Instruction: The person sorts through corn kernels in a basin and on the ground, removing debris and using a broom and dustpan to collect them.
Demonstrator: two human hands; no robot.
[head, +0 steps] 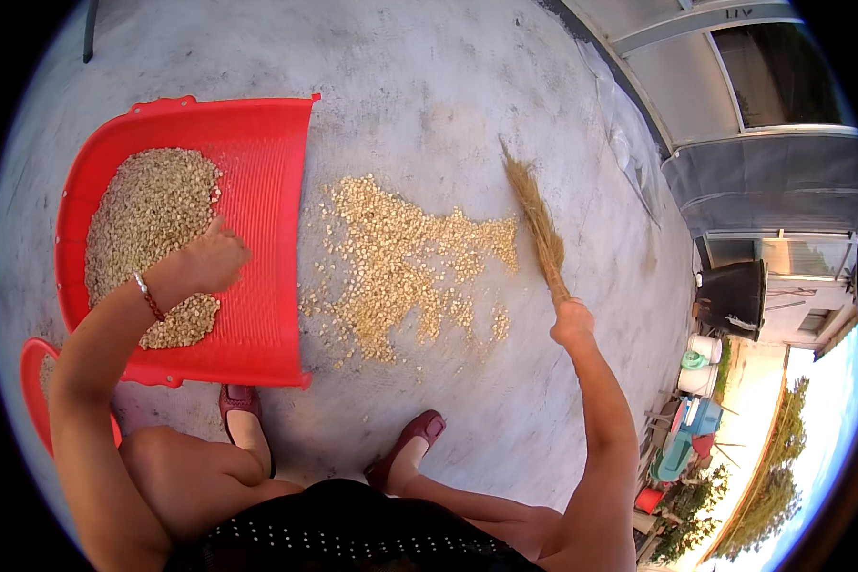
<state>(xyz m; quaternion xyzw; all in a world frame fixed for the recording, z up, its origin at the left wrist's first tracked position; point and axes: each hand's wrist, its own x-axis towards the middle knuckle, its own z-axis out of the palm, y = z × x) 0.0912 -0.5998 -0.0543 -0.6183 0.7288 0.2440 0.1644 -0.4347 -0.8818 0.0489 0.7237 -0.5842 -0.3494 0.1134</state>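
Observation:
My right hand grips the bound end of a straw hand broom, whose bristles point away from me. Just left of the bristles, pale dried kernels or seeds lie scattered across the concrete. A large red plastic winnowing scoop rests on the floor to the left, its ribbed open side facing the scattered kernels. Inside it is a large heap of similar kernels. Over the scoop, beside the heap, is my left hand, a bracelet on its wrist. Its fingers are partly curled and hidden from above.
A second red container stands at the left, partly behind my arm. My shoes are close to the scoop and kernels. Clear plastic sheeting lies along the wall. Farther right are a black tub and white buckets.

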